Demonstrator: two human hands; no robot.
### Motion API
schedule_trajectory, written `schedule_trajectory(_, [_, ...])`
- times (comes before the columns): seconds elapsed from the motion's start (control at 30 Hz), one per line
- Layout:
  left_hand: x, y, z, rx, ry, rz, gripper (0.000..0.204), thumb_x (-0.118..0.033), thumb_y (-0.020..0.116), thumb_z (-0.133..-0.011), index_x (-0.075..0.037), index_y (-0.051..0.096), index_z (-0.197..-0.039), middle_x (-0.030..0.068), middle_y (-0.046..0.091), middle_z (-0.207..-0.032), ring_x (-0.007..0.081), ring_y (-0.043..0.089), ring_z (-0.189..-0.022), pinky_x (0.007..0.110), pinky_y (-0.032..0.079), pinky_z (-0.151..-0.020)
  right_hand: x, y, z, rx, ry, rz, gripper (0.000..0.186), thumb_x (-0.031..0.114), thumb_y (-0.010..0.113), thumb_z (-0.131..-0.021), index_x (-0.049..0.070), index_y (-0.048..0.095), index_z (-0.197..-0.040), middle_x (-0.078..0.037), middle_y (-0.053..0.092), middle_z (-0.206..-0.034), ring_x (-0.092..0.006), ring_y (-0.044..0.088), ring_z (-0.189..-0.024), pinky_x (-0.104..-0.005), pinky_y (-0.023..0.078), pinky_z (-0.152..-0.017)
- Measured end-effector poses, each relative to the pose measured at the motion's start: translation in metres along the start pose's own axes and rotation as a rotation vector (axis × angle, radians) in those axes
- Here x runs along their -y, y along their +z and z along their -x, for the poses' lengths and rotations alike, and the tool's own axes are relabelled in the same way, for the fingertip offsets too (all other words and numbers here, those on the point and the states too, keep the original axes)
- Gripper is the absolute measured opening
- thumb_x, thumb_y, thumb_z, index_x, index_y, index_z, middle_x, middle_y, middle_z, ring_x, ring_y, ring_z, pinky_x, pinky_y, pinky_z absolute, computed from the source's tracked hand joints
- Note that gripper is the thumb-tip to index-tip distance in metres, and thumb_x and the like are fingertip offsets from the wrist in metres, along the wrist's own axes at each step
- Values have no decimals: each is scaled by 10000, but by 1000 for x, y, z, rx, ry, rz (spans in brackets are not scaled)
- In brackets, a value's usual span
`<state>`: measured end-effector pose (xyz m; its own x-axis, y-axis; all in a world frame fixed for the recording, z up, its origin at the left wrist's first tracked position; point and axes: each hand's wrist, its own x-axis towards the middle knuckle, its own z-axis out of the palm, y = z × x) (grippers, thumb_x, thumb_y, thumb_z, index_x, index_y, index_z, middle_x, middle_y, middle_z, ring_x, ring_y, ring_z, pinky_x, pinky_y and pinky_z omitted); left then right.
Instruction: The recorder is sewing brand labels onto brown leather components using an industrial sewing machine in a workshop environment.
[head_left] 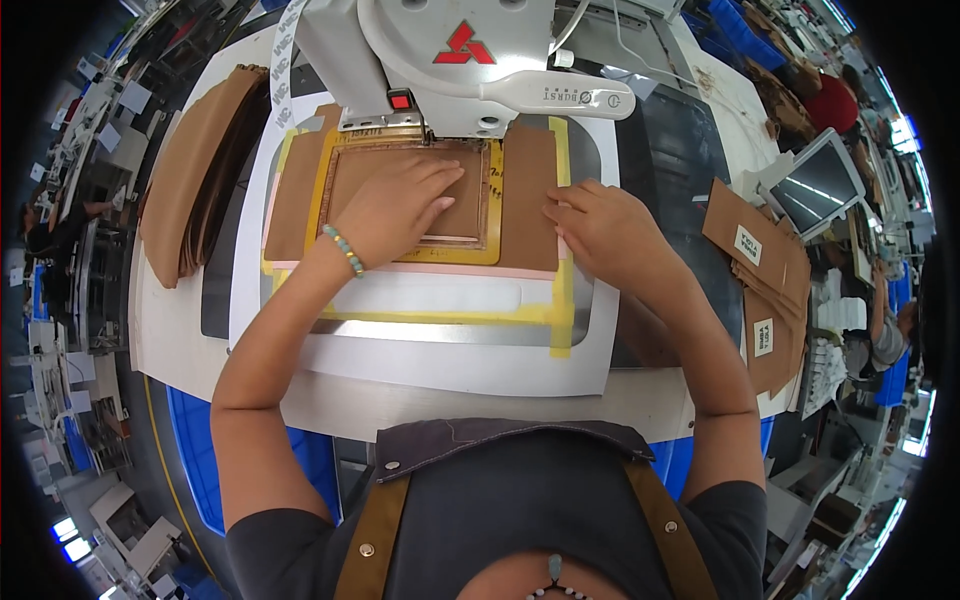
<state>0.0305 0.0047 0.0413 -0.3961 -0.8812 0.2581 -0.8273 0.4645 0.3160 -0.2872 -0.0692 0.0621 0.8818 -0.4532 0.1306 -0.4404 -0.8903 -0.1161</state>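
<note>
A brown leather-like panel lies under the head of an industrial sewing machine. Over its middle sits a yellow rectangular frame with an open window, brown material showing inside. My left hand rests palm down across the frame and the material within it, fingers stretched toward the needle area. At the panel's right edge, beside a strip of yellow tape, my right hand has its fingers bent together onto the edge. Its palm side is hidden. Beneath everything is a white sheet.
Curved brown pieces are stacked on the left of the table. Labelled brown pieces lie at the right, near a tilted screen. A blue bin stands below the table's front edge. Other people are visible at both sides.
</note>
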Motion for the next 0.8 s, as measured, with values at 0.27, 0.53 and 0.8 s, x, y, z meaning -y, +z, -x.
schedule_trajectory(0.27, [12,-31,39,157,-3,121,436,-156,741,-945,-56,696,-1367,117,615,-1515,354,491,-1484,450,407,-1217,26,20,-49,-170,-264,-83,352,82,660,-896,49,722,-1242,-87,698,-1325,-240,624,-1220,-373,514,-971])
schedule_trajectory(0.53, [9,-7,34,224,168,66,565,-359,777,-930,-154,679,-1447,77,445,-1691,391,328,-1584,598,292,-1259,41,31,-50,-8,-275,92,388,97,609,-929,-12,698,-1291,-157,669,-1431,-277,592,-1342,-397,463,-1069])
schedule_trajectory(0.8, [14,-11,22,264,190,134,536,-369,778,-931,-167,706,-1422,76,475,-1672,387,344,-1575,560,291,-1253,44,41,-44,-158,-261,88,372,93,597,-932,-37,710,-1262,-199,671,-1412,-293,625,-1291,-400,483,-1037])
